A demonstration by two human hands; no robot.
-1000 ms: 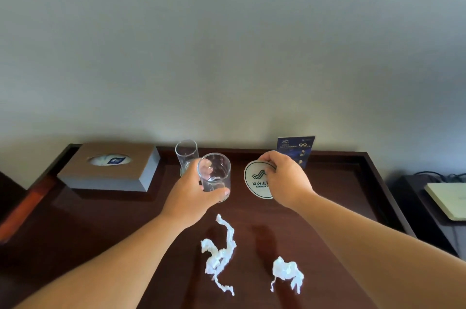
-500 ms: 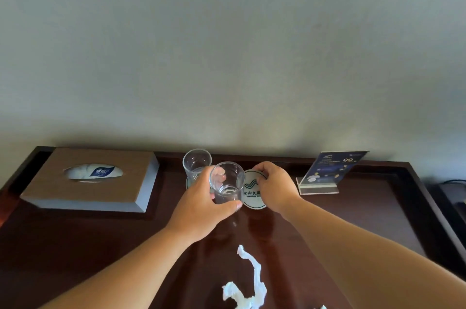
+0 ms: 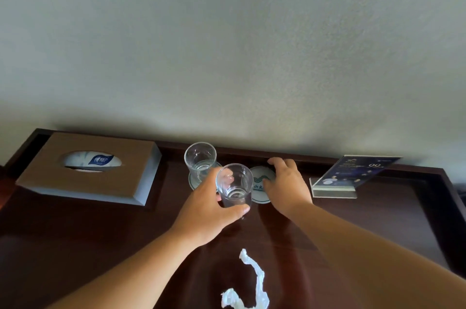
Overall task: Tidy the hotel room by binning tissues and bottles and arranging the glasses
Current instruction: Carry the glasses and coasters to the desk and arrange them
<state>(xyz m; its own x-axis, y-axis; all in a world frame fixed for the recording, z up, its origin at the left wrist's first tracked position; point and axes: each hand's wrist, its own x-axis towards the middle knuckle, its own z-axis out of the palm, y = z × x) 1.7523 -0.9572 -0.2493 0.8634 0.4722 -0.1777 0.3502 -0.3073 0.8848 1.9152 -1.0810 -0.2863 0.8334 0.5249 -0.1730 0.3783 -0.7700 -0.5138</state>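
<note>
Leftmost, at about ten o'clock on the dark wooden table [image 3: 75, 238], a brown tissue box [image 3: 90, 170] lies with its long side running roughly nine to three, its oval slot facing up and showing white tissue with a blue mark. Next, toward twelve o'clock against the wall, an empty clear glass [image 3: 200, 161] stands upright, mouth up, on a round coaster [image 3: 193, 182]. Just at its four o'clock, the left hand [image 3: 209, 210] grips a second clear glass [image 3: 234, 186], fingers curled round the far side and thumb closed across the near side low on the wall; this glass is upright too, its axis vertical and mouth open to the ceiling. Whether its base touches the table cannot be told. At its three o'clock lies a white coaster with a green wave logo [image 3: 261, 183], flat on the table, partly behind the held glass. The right hand [image 3: 286, 186] rests on that coaster's right edge, fingers spread loosely and pointing toward twelve, pinching nothing visibly. Farther right, around two o'clock, a blue printed card in a clear stand [image 3: 353, 173] leans back. Down at six o'clock a twisted white tissue [image 3: 256, 283] lies with its length running twelve to six.
</note>
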